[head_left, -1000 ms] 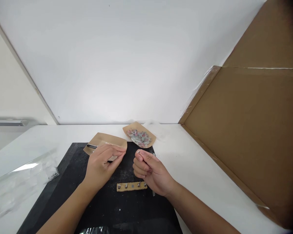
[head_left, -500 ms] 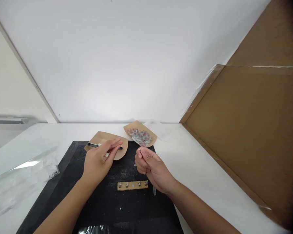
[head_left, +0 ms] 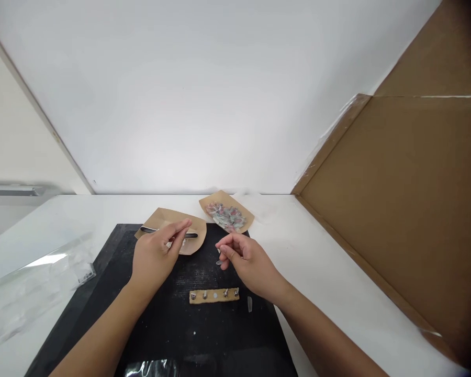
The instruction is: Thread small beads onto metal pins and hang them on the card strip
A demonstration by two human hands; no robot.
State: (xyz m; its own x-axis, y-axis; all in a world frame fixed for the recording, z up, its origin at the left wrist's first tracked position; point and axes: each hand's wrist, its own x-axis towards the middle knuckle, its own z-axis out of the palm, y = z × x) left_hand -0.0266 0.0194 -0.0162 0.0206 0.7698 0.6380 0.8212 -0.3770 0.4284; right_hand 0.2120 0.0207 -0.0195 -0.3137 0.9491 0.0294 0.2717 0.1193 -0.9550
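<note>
My left hand (head_left: 157, 254) is closed in a pinch in front of a brown paper tray (head_left: 196, 226). A slim black tool (head_left: 191, 235) lies across that tray behind my fingers. What the pinch holds, if anything, is too small to tell. Over the right side of the black mat (head_left: 160, 324), my right hand (head_left: 247, 259) has thumb and fingertips together, with a tiny pale bit between them that I cannot make out. Close by its fingertips is a small clear piece (head_left: 219, 262). Below sits a tan strip (head_left: 210, 299) bearing several small metal posts and one bare pale dot.
Another paper tray (head_left: 206, 201) at the back holds many small colourful clear-wrapped bits. A clear elongated piece (head_left: 250, 304) lies on the mat's right side. Crumpled clear plastic packaging (head_left: 35, 293) lies at left. A large cardboard panel (head_left: 400, 209) stands at right.
My right hand has loosened from a tighter curl and its fingertips shifted slightly left and down. My left hand moved slightly left, still pinched. The clear elongated piece now shows fully.
</note>
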